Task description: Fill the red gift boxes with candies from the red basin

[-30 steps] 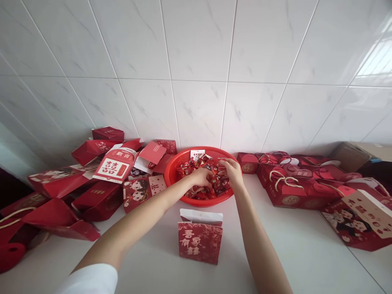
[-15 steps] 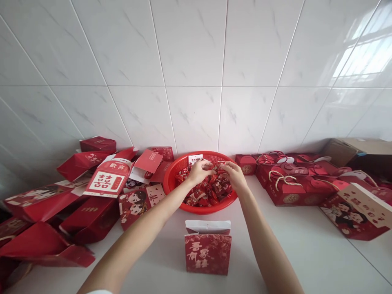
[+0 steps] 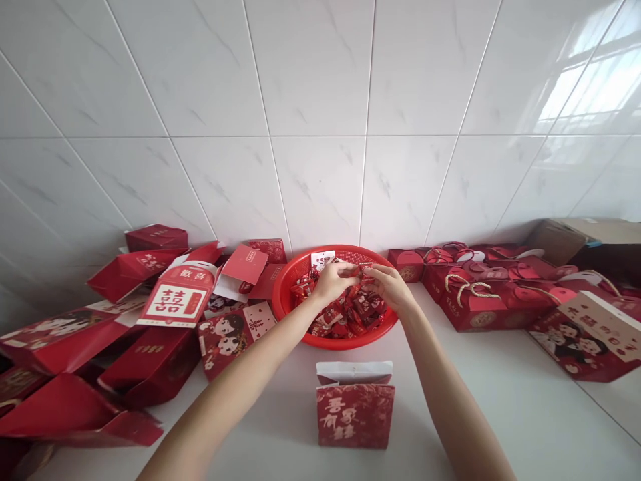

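Note:
Red-wrapped candies [image 3: 345, 319] fill a red plastic basket [image 3: 283, 314] against the tiled wall. Over the candies, my left hand [image 3: 335, 279] has its fingers pinched; whatever is between them is too small to make out. My right hand [image 3: 388, 284] is close beside it, fingertips pinched around a small red item that looks like a wrapped candy. A white printed card [image 3: 322, 259] lies at the back of the basket. Nearer to me, between my forearms, a red box [image 3: 355, 415] stands upright with its white-lined top open.
Unfilled-looking red boxes and folded cartons [image 3: 150, 361] are piled at the left. Red gift boxes with rope handles [image 3: 471, 304] line the right side, with a picture box [image 3: 588, 337] in front. A brown cardboard box [image 3: 575, 234] sits at the far right.
My two hands have come closer together over the basket. The whole view has shifted slightly, so the basket and upright box appear a little further right.

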`<state>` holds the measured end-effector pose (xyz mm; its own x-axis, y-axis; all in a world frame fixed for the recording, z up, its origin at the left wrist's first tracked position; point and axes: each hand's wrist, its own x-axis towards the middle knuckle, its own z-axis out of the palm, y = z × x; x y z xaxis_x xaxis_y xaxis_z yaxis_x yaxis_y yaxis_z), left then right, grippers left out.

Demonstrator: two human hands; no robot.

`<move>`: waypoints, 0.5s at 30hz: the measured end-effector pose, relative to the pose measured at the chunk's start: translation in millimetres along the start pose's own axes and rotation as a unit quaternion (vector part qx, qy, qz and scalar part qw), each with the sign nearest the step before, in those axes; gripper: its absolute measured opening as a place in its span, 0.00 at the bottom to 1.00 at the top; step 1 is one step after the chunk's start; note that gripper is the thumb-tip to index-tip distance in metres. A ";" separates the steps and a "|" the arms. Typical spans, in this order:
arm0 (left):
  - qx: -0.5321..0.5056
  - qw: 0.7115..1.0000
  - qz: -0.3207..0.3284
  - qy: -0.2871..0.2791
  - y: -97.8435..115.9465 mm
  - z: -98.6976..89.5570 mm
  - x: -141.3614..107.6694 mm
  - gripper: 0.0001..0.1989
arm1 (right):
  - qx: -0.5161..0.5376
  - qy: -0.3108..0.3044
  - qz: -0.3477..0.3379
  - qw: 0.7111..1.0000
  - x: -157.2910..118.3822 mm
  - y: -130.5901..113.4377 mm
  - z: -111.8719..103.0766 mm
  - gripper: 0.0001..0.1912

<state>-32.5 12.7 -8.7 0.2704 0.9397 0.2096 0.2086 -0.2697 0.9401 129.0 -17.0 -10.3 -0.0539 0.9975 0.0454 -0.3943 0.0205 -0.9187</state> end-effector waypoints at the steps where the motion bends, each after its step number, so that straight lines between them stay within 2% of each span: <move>1: -0.002 1.000 -0.002 -0.002 1.2 0.3 -0.9 0.15 | -0.001 0.004 -0.001 1.000 0.3 0.2 -0.3 0.15; 6: -0.005 1.000 -0.014 0.006 2.9 2.3 -2.6 0.16 | -0.014 0.031 -0.020 0.999 2.0 2.5 -2.1 0.17; 10: 0.022 0.999 -0.021 -0.025 0.2 0.2 0.7 0.11 | 0.015 0.059 -0.013 0.998 3.5 3.3 -3.1 0.18; 12: 0.082 0.995 -0.012 -0.064 -0.9 -3.0 -0.1 0.08 | 0.034 0.068 -0.014 0.997 4.3 3.4 -3.2 0.17; 15: 0.207 0.963 0.000 -0.171 -2.3 -6.7 -7.5 0.03 | 0.049 0.080 -0.016 0.995 5.0 3.7 -3.0 0.17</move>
<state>-41.2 7.7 -10.6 0.5501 0.8341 0.0420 0.5459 -0.3972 0.7377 130.1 -11.7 -14.6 0.1045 0.9945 0.0036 -0.4819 0.0539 -0.8746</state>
